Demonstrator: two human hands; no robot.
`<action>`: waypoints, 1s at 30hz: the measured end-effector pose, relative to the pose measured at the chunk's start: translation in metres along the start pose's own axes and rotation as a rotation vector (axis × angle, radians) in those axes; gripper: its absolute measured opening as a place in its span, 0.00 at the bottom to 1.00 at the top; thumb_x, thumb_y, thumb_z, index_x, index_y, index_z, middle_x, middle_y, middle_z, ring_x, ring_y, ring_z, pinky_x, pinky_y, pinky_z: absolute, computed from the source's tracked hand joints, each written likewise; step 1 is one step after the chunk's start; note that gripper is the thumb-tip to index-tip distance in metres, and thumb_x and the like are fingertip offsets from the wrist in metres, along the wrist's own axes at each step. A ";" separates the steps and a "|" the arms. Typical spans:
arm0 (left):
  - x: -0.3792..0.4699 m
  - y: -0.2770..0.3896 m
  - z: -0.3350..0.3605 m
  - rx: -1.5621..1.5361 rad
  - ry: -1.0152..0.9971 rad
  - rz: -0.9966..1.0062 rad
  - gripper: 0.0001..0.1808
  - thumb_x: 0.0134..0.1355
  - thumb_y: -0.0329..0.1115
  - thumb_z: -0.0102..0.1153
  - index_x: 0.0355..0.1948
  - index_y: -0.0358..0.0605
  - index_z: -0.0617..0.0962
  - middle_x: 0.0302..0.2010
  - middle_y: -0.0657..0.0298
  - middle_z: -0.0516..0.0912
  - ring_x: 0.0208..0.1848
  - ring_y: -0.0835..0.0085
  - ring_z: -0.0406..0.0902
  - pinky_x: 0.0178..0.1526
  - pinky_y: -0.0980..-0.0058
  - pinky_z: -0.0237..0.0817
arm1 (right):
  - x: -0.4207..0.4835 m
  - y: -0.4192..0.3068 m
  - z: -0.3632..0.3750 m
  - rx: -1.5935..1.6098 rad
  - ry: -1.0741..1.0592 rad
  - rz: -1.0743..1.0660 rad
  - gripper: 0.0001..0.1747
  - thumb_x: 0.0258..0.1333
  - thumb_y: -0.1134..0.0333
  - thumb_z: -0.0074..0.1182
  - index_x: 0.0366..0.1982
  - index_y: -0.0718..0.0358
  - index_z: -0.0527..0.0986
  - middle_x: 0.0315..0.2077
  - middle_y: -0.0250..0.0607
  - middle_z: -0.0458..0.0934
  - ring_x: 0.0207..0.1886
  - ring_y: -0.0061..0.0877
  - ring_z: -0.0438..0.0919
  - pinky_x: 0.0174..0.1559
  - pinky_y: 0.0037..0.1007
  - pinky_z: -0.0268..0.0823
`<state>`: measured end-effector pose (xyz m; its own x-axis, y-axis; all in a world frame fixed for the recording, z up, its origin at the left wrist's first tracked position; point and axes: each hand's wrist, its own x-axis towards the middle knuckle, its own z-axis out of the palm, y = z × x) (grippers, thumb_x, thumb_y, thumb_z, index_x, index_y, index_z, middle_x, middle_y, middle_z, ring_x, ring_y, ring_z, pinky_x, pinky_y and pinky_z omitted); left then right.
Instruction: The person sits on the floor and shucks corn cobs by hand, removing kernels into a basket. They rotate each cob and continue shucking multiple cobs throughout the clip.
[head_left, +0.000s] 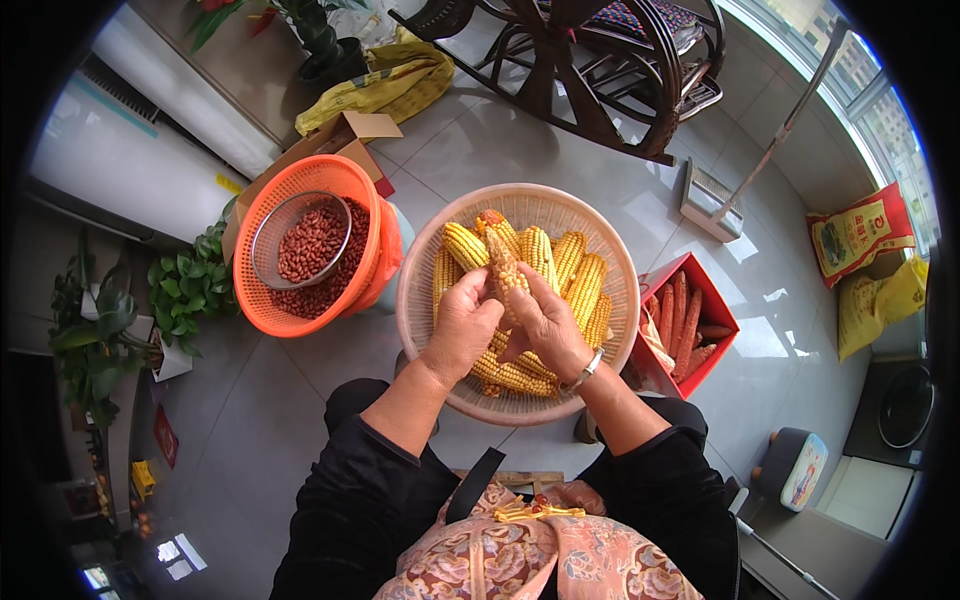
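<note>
Between my hands is a partly shelled corn cob (498, 259), its far end bare of kernels and yellow kernels still on the nearer part. My left hand (466, 321) grips it from the left, fingers curled. From the other side my right hand (546, 319) holds the same cob, with the thumb lying along it. Both hands are above a pale round plastic basket (417, 373), in which several yellow corn ears (586, 289) lie. My hands and forearms hide part of the basket's contents.
To the left, an orange basket (251, 304) holds red beans and a wire sieve (264, 277) of beans. A red box (694, 379) of bare cobs (684, 322) sits at right. Beyond are a rocking chair (559, 75), a long-handled dustpan (709, 202) and potted plants (191, 281).
</note>
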<state>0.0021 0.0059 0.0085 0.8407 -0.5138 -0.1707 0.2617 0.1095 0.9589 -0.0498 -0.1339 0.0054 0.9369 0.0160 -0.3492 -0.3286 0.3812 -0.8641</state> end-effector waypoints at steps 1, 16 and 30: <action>-0.001 0.002 0.000 -0.062 -0.027 -0.006 0.23 0.61 0.18 0.43 0.59 0.34 0.72 0.53 0.61 0.79 0.55 0.77 0.75 0.59 0.76 0.66 | 0.001 0.000 0.000 0.038 -0.006 -0.002 0.34 0.71 0.58 0.49 0.71 0.61 0.54 0.33 0.39 0.75 0.20 0.22 0.77 0.22 0.25 0.77; 0.002 -0.004 0.004 -0.008 -0.030 0.047 0.20 0.68 0.26 0.54 0.59 0.33 0.69 0.53 0.59 0.80 0.53 0.78 0.78 0.54 0.77 0.71 | 0.003 0.001 -0.005 -0.095 -0.007 -0.032 0.33 0.71 0.59 0.49 0.70 0.64 0.55 0.37 0.39 0.79 0.19 0.19 0.78 0.21 0.21 0.75; 0.006 -0.032 0.000 0.272 0.072 0.230 0.21 0.62 0.26 0.54 0.56 0.31 0.71 0.43 0.49 0.84 0.45 0.65 0.84 0.48 0.69 0.74 | 0.005 0.013 -0.002 -0.310 0.072 -0.224 0.34 0.70 0.61 0.51 0.70 0.65 0.56 0.31 0.40 0.81 0.20 0.19 0.78 0.21 0.23 0.73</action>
<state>-0.0016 -0.0011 -0.0235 0.8969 -0.4394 0.0503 -0.0660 -0.0205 0.9976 -0.0496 -0.1309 -0.0084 0.9824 -0.1048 -0.1544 -0.1476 0.0699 -0.9866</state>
